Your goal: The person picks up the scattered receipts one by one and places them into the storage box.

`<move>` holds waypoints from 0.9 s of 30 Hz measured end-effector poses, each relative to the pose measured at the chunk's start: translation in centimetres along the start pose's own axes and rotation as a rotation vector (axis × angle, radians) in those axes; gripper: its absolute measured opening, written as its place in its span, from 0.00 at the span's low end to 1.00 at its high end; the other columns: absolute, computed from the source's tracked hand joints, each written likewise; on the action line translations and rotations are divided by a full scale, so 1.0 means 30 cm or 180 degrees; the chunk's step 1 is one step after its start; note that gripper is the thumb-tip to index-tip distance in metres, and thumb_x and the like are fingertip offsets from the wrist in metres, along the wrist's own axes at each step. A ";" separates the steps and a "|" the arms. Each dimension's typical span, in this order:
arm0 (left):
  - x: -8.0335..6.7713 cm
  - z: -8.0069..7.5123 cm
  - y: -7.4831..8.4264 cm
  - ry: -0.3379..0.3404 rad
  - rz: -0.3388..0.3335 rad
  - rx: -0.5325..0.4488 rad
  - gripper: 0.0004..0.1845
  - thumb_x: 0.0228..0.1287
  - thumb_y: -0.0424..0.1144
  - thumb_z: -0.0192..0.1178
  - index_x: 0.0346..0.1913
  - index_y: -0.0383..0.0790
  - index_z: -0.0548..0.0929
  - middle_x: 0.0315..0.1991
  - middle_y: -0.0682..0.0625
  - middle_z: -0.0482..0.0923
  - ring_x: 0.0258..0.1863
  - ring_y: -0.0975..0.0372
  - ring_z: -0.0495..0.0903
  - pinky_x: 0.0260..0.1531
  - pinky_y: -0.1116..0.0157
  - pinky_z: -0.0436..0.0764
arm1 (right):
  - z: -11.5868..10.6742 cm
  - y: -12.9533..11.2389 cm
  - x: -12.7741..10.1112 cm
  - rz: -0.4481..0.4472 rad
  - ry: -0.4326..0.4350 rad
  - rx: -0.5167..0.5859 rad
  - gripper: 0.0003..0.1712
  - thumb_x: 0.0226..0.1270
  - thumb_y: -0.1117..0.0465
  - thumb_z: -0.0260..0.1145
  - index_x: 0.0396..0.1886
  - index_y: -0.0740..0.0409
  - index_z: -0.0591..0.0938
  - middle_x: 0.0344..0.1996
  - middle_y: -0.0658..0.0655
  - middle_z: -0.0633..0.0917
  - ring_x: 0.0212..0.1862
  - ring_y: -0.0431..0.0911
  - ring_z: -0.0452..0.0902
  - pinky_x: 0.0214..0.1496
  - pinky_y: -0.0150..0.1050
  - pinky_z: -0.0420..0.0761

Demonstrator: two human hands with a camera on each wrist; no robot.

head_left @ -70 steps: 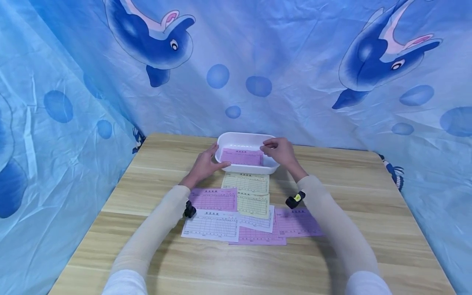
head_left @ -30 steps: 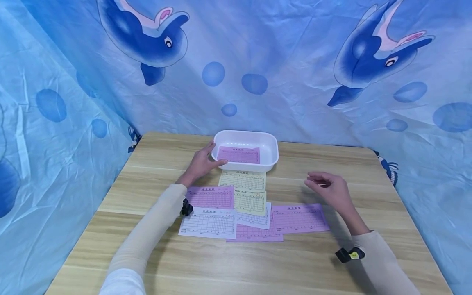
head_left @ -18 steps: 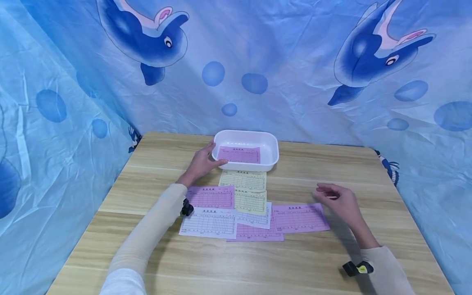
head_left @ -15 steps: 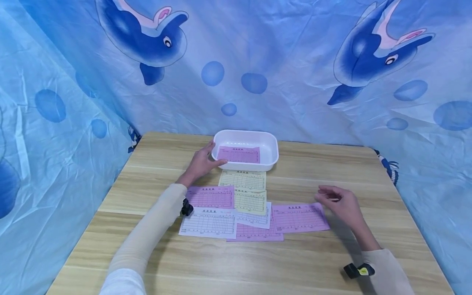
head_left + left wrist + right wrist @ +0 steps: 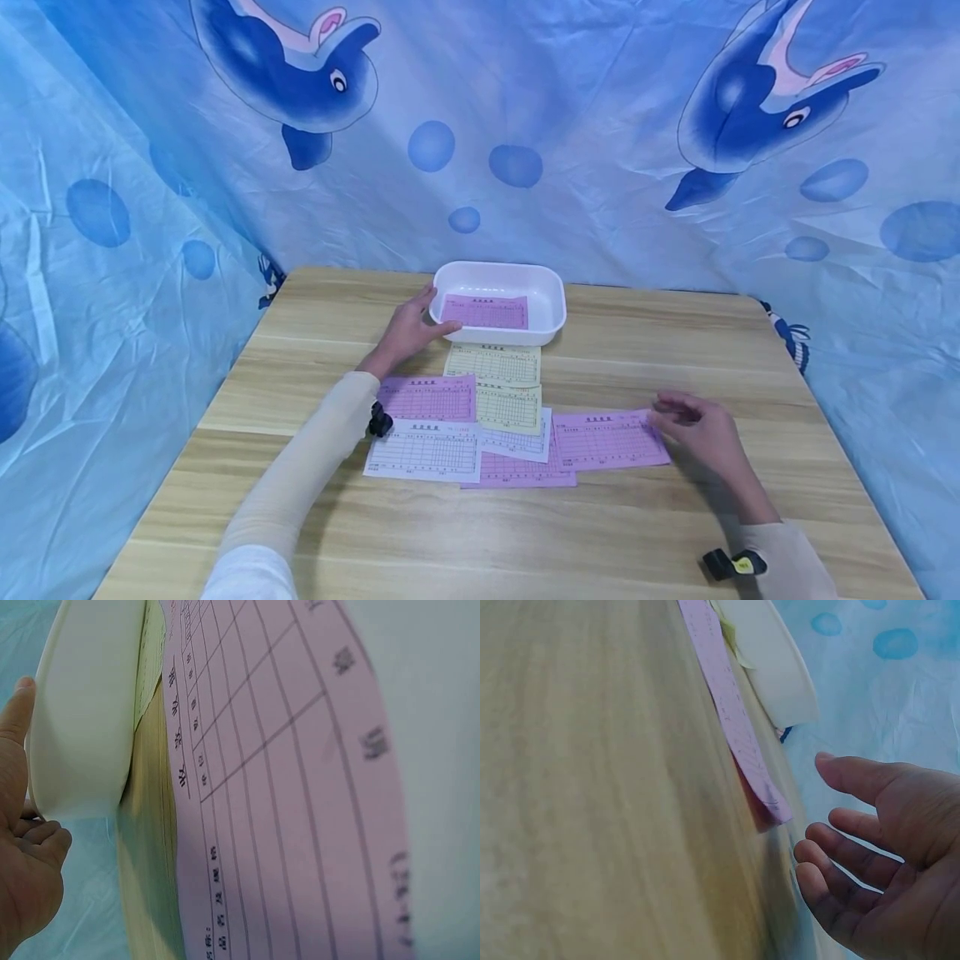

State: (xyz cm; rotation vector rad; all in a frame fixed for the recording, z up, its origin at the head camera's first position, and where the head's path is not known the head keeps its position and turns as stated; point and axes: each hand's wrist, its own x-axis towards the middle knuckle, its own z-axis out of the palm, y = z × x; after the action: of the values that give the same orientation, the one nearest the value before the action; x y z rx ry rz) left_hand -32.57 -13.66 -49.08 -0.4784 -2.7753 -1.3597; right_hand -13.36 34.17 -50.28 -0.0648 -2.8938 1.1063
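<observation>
Dolphin-print cloth is hanging behind the wooden table point(image 5: 750, 350). Left hand point(image 5: 408, 332) is bracing the white tray point(image 5: 551, 287), fingers relaxed. Right hand point(image 5: 701, 429), fingers spread and holding nothing, is hovering beside the pink slip point(image 5: 607, 439); brushing it carelessly could scatter the overlapping slips.

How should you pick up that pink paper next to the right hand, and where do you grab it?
Take the pink slip by its right edge, coming in from the right, where the right hand already is. It lies flat on the table, and its left end seems to overlap the other slips, so the free right edge is probably the easiest to lift and pinch.
</observation>
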 end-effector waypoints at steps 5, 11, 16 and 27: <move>-0.002 -0.002 0.000 -0.0009 0.0003 0.0012 0.59 0.55 0.62 0.74 0.80 0.34 0.57 0.82 0.39 0.50 0.80 0.48 0.52 0.77 0.49 0.58 | 0.007 0.014 -0.005 0.0032 -0.0066 0.0036 0.29 0.64 0.54 0.77 0.63 0.59 0.82 0.52 0.60 0.88 0.48 0.50 0.86 0.43 0.22 0.80; -0.006 -0.003 0.006 -0.0013 0.0029 -0.0004 0.59 0.55 0.62 0.74 0.80 0.33 0.56 0.82 0.39 0.50 0.80 0.48 0.52 0.77 0.49 0.58 | 0.020 0.009 -0.006 0.0000 -0.0072 -0.0038 0.30 0.61 0.53 0.79 0.61 0.59 0.83 0.47 0.58 0.88 0.44 0.47 0.84 0.40 0.26 0.81; -0.006 -0.003 0.008 0.0006 0.0016 0.0003 0.58 0.56 0.60 0.75 0.79 0.32 0.57 0.81 0.38 0.50 0.80 0.48 0.51 0.78 0.50 0.58 | 0.035 -0.004 0.002 0.0008 -0.0131 -0.0117 0.29 0.60 0.58 0.79 0.60 0.63 0.83 0.43 0.58 0.88 0.39 0.45 0.81 0.34 0.28 0.79; -0.003 -0.006 0.002 -0.0008 0.0018 0.0040 0.59 0.55 0.61 0.75 0.79 0.32 0.56 0.81 0.39 0.50 0.80 0.48 0.51 0.78 0.49 0.57 | 0.046 -0.004 0.011 -0.0006 -0.0208 -0.0095 0.24 0.60 0.64 0.77 0.56 0.64 0.84 0.30 0.52 0.84 0.33 0.43 0.77 0.30 0.29 0.76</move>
State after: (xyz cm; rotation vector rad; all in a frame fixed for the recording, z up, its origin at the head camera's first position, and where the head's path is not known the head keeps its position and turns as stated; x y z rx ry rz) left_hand -32.51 -13.79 -48.94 -0.4876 -2.7805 -1.3408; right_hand -13.77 33.17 -51.23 -0.0274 -2.9673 1.0850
